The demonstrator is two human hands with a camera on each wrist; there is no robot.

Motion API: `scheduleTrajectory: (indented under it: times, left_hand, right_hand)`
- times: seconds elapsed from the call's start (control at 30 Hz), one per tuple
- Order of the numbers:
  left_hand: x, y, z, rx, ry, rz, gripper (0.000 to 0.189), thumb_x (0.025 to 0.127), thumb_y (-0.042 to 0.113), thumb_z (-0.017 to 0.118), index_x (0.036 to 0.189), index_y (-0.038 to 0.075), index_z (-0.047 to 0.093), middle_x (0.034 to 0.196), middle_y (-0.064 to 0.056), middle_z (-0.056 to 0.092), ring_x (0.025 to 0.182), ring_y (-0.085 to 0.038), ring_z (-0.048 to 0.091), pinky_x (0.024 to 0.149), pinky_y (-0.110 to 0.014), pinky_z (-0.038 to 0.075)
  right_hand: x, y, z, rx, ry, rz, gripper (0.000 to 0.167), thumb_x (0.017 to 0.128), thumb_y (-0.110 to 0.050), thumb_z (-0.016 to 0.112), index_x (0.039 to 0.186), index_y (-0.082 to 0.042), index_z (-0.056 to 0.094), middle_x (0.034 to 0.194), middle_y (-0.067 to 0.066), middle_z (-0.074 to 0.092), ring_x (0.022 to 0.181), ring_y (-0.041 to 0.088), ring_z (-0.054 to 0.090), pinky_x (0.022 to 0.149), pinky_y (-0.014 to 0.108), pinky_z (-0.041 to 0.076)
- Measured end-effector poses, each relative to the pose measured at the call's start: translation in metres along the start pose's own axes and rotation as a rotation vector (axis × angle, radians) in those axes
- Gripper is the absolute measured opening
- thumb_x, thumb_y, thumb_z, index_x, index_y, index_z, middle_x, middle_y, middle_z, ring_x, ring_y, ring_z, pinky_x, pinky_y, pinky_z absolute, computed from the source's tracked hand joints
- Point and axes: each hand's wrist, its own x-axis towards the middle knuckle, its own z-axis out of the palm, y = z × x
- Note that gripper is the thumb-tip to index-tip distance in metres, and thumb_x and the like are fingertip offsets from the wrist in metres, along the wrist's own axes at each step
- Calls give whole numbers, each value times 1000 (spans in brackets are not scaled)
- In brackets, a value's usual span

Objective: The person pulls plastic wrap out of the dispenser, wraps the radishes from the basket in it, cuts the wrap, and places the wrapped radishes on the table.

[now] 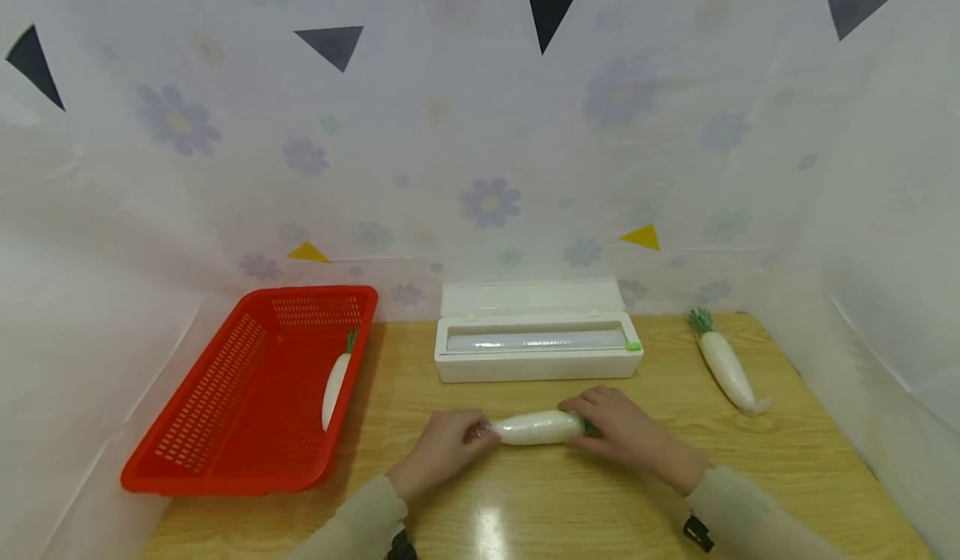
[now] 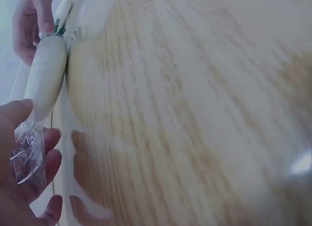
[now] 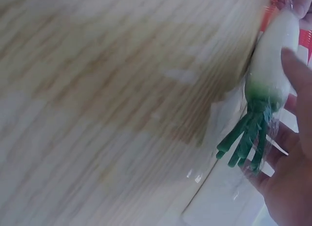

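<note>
A white radish (image 1: 536, 428) wrapped in clear film lies crosswise between both hands at the front middle of the table. My left hand (image 1: 448, 443) grips its left end, where the loose crumpled film (image 2: 30, 150) gathers between thumb and fingers. At the other end my right hand (image 1: 626, 428) holds the radish near its green leaf stubs (image 3: 251, 133), the thumb on the white body and the fingers behind. Film also covers the leaves in the right wrist view. Part of the leafy end is hidden by the right hand in the head view.
Behind the hands stands an open white box (image 1: 536, 367) holding a roll of cling film (image 1: 536, 341). A red plastic basket (image 1: 225, 483) at left contains another radish (image 1: 335, 392). Toward the right edge lies a film-wrapped radish (image 1: 726, 368). White patterned sheeting (image 1: 487, 127) encloses the wooden table (image 1: 570, 510).
</note>
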Motion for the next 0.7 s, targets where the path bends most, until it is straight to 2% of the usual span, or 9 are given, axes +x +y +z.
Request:
scheduleTrajectory:
  times: [0.17,0.4,0.47,0.57,0.7]
  left_hand:
    - [-1,-6,-3,-183,-33,-103,14,99,32,73,96,18,76,91,10,71,84,-3,62,77,-26,53]
    - [1,-7,-12,-394,-40,-285,15,97,22,74,91,8,74,75,2,64,65,-10,56,58,-24,46]
    - [3,-6,-13,-455,-42,-322,16,98,21,73,91,6,73,72,1,63,64,-10,54,56,-24,45]
    - [7,-1,-14,-532,-38,-346,18,99,20,71,94,3,74,72,0,64,62,-10,53,54,-24,45]
    - [10,9,-14,-529,-25,-311,18,99,18,70,97,1,74,76,0,66,67,-12,55,57,-25,46]
  right_hand:
    - [3,-2,4,-25,31,-2,37,98,-36,73,128,-14,68,107,-2,68,100,19,61,90,49,51]
    - [5,-4,-1,-31,13,-4,36,97,-34,74,128,-15,68,105,-2,66,100,20,60,86,45,51]
    - [6,-4,-3,-28,1,0,36,97,-33,74,127,-15,68,104,-2,66,99,20,60,85,45,51]
    - [7,-5,-5,-23,-16,4,35,97,-33,75,127,-16,68,105,-2,66,100,20,61,86,45,51]
    - [8,-6,-7,-22,-29,3,34,96,-32,75,125,-17,68,105,-1,67,100,21,62,86,46,52]
